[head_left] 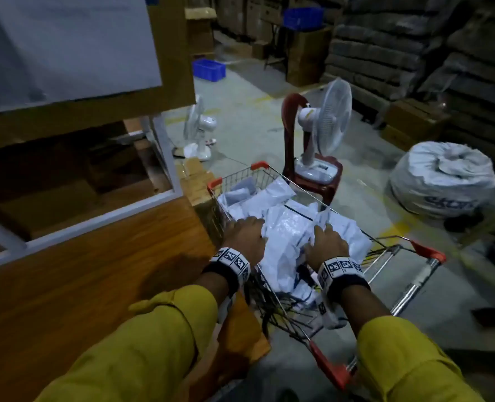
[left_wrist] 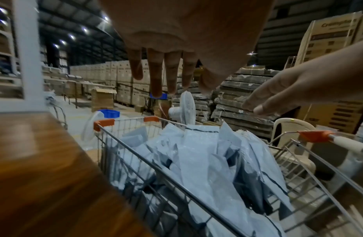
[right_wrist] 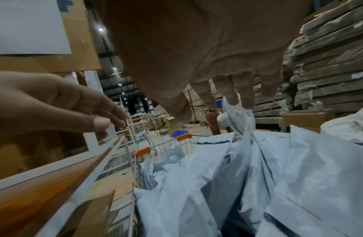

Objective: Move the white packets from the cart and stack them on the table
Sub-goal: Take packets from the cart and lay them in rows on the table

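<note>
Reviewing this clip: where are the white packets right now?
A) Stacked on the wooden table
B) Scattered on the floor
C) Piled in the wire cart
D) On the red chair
C: the white packets lie heaped inside the wire cart, with the left hand and right hand over the pile, neither plainly gripping one yet.

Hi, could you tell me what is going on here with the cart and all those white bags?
A person in yellow sleeves reaches both hands into a wire cart heaped with white packets. The left hand and right hand hover with fingers open just above the pile; neither has a grip yet. The wooden table beside the cart shows no packets.
</note>
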